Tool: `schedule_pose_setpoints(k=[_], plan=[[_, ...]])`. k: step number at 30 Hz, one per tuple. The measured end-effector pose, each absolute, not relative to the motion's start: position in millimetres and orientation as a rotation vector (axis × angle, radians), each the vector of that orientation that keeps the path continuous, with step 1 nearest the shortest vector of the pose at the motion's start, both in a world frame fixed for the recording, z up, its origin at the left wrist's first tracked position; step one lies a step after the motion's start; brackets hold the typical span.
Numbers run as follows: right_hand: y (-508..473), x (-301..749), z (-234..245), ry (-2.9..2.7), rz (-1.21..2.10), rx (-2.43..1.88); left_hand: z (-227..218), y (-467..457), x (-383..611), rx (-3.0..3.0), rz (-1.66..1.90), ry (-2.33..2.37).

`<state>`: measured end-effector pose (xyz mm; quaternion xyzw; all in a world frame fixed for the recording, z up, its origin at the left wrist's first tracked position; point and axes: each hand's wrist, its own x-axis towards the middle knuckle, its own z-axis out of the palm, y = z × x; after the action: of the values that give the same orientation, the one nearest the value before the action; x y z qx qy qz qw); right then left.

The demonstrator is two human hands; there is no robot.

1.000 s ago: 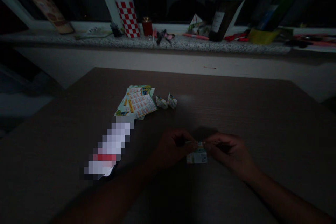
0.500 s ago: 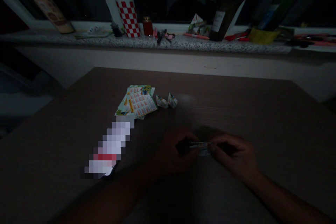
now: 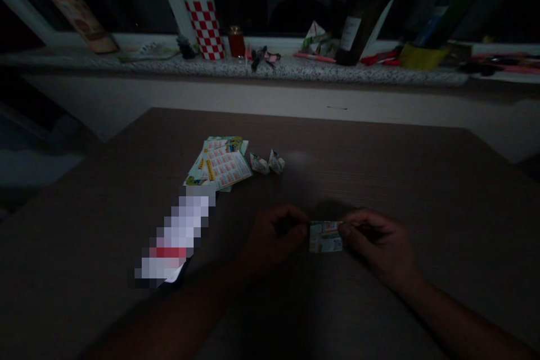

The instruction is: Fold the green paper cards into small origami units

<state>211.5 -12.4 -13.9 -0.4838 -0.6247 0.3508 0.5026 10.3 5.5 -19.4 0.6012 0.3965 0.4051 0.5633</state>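
One small folded paper (image 3: 325, 239) is in the lower part of the frame, just right of centre, between the two hands and over the bench (image 3: 405, 169); whether its lower edge touches the wood, I cannot tell. The right hand (image 3: 379, 242) holds its upper right corner in a narrow pinch, thumb in front. The left hand (image 3: 276, 236) has thumb and forefinger drawn close at the upper left corner, but whether they grip it or only touch it is too dark to tell. It should be very light, soft enough to bend under a fingertip yet somewhat springy where layers are doubled, easy to crease or tear and perhaps a little slick if the print is glossy. The upper corners look like the best places to take hold, with a light pinch that leaves the face flat. It appears as a near-rectangle, wider than tall in this view, its top edge almost level. Its pale, greenish-grey face carries dim print, with orange-red marks toward the upper right and a small dark patch near the lower right corner. The lettering is too dim to read.
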Motion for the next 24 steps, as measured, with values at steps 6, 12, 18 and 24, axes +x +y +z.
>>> schedule_pose_setpoints(k=[6, 12, 18, 24], plan=[[-12.0, 211.9, -16.2, -1.527, 0.845, -1.149, -18.4, 5.8, 10.3, 1.384, 0.980, 0.867], [-12.8, 212.2, -15.7, -1.667, 0.659, -1.094, -18.8, 3.9, 11.2, 1.615, 0.967, 0.898], [-13.6, 211.9, -15.5, -1.873, 0.451, -0.936, -14.9, 1.1, 12.5, 2.148, 1.204, 0.808], [-15.3, 214.1, -14.0, -2.060, 0.205, -0.812, -12.6, 0.4, 13.4, 2.434, 1.250, 0.757]])
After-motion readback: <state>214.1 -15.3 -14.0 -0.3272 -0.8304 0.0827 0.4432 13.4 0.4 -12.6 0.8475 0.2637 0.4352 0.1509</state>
